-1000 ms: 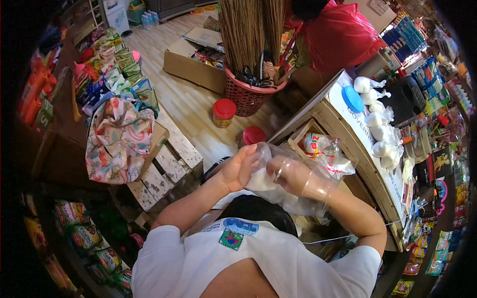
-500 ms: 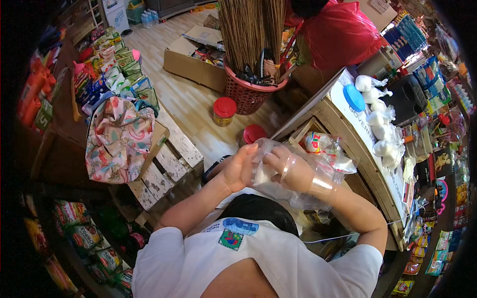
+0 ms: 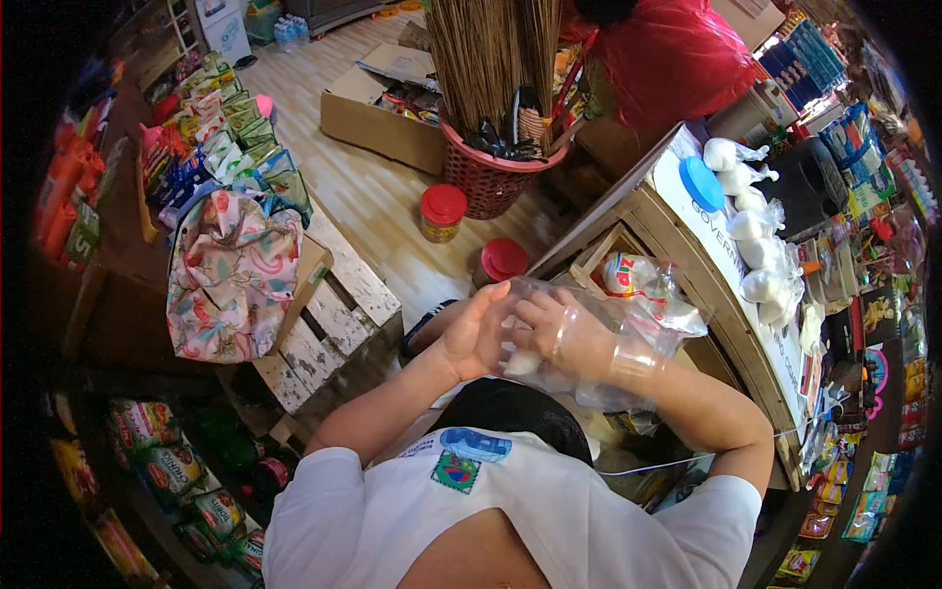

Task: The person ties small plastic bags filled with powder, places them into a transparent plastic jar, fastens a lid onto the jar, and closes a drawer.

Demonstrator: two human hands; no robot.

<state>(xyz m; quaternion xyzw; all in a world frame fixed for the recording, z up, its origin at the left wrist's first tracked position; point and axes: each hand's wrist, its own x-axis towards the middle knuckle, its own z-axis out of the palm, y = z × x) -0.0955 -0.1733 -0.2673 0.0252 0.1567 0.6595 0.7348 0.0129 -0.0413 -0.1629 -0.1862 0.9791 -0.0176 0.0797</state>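
Note:
A clear plastic jar [image 3: 608,329] lies tilted on its side in front of my chest. My left hand [image 3: 473,334] cups its closed end, thumb up along the side. Reaching in through the mouth up to the wrist, my right hand [image 3: 564,332] is inside the jar with its fingers bent. Something white [image 3: 520,363] shows beneath those fingers; the clear wall blurs it, and I cannot make out what it is. Just beyond the jar, a plastic bag with "zip" lettering [image 3: 628,275] sits in a wooden compartment.
On the right, a counter [image 3: 677,187] bears a blue lid [image 3: 700,184] and several knotted bags of white contents [image 3: 760,240]. Ahead stand two red-lidded tubs [image 3: 444,211] and a red basket of broomsticks [image 3: 481,187]. At left, a floral cloth bag [image 3: 235,280] rests on a slatted wooden bench [image 3: 343,285].
My right hand has shifted and turned slightly inside the jar, its fingers now showing more toward the upper wall. The white thing appears lower beneath them. My left hand keeps its place.

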